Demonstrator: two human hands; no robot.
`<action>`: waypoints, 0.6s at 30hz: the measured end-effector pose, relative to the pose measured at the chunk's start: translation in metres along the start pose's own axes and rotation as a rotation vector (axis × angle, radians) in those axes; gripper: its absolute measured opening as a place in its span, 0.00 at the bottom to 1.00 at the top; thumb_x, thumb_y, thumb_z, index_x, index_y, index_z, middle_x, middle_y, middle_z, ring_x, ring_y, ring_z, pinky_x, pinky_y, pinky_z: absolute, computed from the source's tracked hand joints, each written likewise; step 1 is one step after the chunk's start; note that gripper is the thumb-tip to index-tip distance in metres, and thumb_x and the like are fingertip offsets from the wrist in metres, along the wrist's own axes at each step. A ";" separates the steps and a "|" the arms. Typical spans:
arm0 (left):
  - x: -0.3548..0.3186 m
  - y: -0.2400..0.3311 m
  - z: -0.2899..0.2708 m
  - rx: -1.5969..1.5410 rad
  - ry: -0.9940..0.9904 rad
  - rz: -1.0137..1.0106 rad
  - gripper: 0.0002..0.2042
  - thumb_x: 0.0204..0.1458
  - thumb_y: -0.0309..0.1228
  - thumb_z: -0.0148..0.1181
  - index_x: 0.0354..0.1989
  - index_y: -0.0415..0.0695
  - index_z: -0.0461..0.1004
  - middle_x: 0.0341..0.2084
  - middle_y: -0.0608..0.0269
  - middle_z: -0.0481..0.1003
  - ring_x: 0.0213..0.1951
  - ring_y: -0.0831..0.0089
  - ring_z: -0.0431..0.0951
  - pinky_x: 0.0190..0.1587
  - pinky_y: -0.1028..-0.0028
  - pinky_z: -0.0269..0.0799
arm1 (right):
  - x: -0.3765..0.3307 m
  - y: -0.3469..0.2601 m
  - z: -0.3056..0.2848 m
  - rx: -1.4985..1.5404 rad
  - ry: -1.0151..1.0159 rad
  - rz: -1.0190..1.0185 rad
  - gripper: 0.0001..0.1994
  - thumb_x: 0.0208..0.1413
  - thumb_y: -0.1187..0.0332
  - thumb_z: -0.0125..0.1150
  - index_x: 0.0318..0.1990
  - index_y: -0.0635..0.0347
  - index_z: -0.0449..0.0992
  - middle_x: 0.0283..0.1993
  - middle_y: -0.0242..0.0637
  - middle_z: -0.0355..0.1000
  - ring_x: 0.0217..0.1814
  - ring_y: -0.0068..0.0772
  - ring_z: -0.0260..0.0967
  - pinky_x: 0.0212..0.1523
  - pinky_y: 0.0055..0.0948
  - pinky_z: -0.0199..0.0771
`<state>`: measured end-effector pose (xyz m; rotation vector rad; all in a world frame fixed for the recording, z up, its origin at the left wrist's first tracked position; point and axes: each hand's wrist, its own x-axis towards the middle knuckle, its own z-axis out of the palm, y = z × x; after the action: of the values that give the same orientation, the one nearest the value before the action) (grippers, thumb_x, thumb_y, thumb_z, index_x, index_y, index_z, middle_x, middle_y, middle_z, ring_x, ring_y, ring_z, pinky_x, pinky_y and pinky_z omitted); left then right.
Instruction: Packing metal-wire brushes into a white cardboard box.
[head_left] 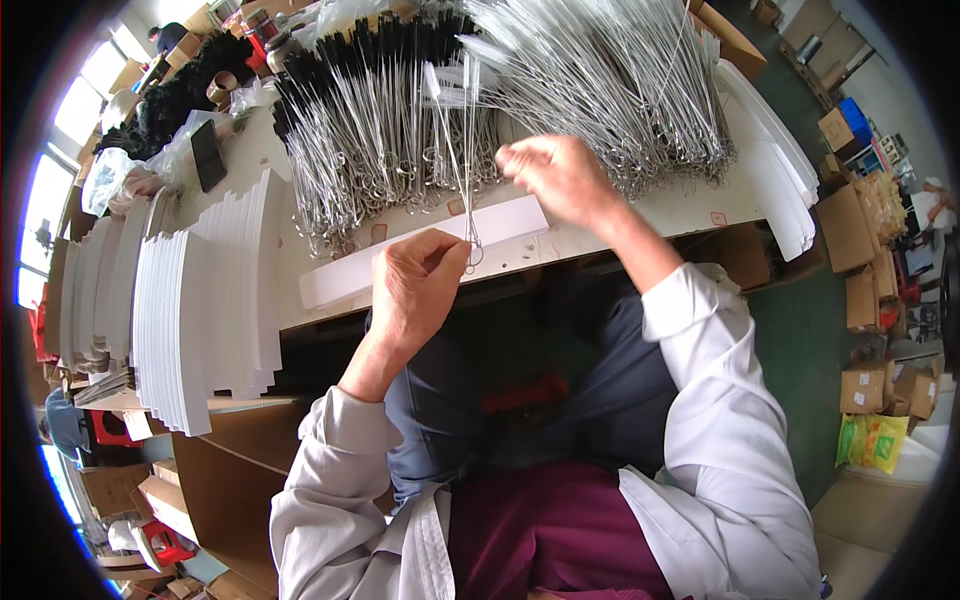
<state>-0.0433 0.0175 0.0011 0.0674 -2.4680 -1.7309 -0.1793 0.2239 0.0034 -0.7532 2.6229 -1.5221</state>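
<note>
My left hand (420, 285) is closed in a pinch on the looped wire ends of a few straw brushes (468, 160). Their thin stems rise away from me and end in white bristles. Beyond them, my right hand (562, 180) hovers over the table, beside the loop ends of a big heap of white-bristled brushes (640, 110). Motion smears its fingertips, so whether they hold anything is unclear. A second heap, of black-bristled brushes (365, 130), lies to the left of it. One long, narrow white box (345, 283) lies along the table's near edge, partly behind my left hand.
Stacks of long white boxes (180, 320) stand on the left, and more white boxes (770, 150) lie at the table's right end. A dark phone (208, 157) rests near a plastic bag (110, 180). An open cardboard box (235, 480) stands below the left stack.
</note>
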 end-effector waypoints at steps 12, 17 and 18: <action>-0.003 0.057 -0.074 0.012 0.313 0.508 0.03 0.59 0.18 0.59 0.38 0.35 0.79 0.35 0.55 0.81 0.33 0.72 0.82 0.37 0.73 0.80 | 0.054 0.021 -0.040 0.443 0.106 0.338 0.26 0.63 0.59 0.67 0.58 0.75 0.73 0.51 0.53 0.79 0.48 0.38 0.81 0.47 0.31 0.84; 0.027 0.096 -0.139 -0.395 0.293 0.584 0.09 0.67 0.24 0.51 0.44 0.32 0.77 0.43 0.40 0.81 0.39 0.62 0.85 0.43 0.67 0.84 | 0.053 0.024 -0.041 0.519 0.061 0.340 0.25 0.65 0.60 0.65 0.59 0.73 0.72 0.53 0.52 0.78 0.51 0.39 0.80 0.51 0.32 0.82; 0.032 0.102 -0.151 -0.428 0.286 0.633 0.11 0.68 0.26 0.50 0.46 0.31 0.77 0.46 0.36 0.80 0.41 0.59 0.86 0.45 0.64 0.85 | 0.053 0.024 -0.041 0.521 0.060 0.337 0.25 0.65 0.60 0.65 0.59 0.73 0.72 0.53 0.52 0.78 0.51 0.39 0.80 0.51 0.32 0.82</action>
<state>-0.0519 -0.0919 0.1498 -0.4246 -1.6269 -1.7417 -0.2455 0.2453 0.0166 -0.2152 2.0808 -1.9935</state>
